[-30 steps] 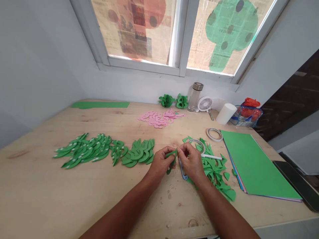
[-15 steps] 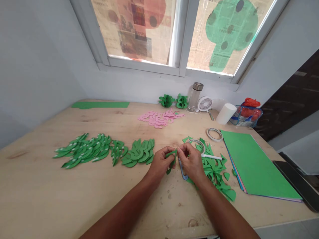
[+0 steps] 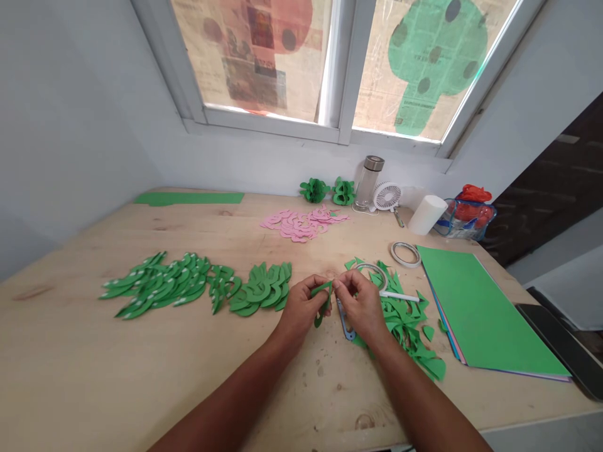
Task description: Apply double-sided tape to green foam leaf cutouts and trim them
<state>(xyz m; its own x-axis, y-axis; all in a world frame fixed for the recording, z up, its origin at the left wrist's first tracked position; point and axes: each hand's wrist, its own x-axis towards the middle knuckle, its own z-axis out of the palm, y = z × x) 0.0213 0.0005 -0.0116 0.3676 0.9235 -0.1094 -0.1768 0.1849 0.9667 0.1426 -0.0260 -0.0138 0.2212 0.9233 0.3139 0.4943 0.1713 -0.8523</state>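
Observation:
My left hand (image 3: 298,307) is closed around a curved green paper cutout (image 3: 323,300), held upright just above the table. The thumb and finger of my right hand (image 3: 363,304) are pinched together at the cutout's upper tip; any small thing between them is too small to make out. Beneath and beside my right hand are a pale blue tool (image 3: 347,328), partly covered, a roll of tape (image 3: 387,280) and green paper scraps (image 3: 406,323). Left of my hands lie plain green cutouts (image 3: 264,289) and a larger heap of green cutouts with white patches (image 3: 172,281).
Pink paper cutouts (image 3: 301,225) lie farther back, before two green paper ornaments (image 3: 315,189). A glass bottle (image 3: 367,183), small fan (image 3: 387,197) and white roll (image 3: 428,215) stand by the wall. At right are another tape roll (image 3: 406,254), green sheets (image 3: 485,314) and a black phone-like slab (image 3: 560,348).
Both hands stay in nearly the same place, still at the green paper cutout. The cutout has shifted only very slightly; everything else on the table is unchanged.

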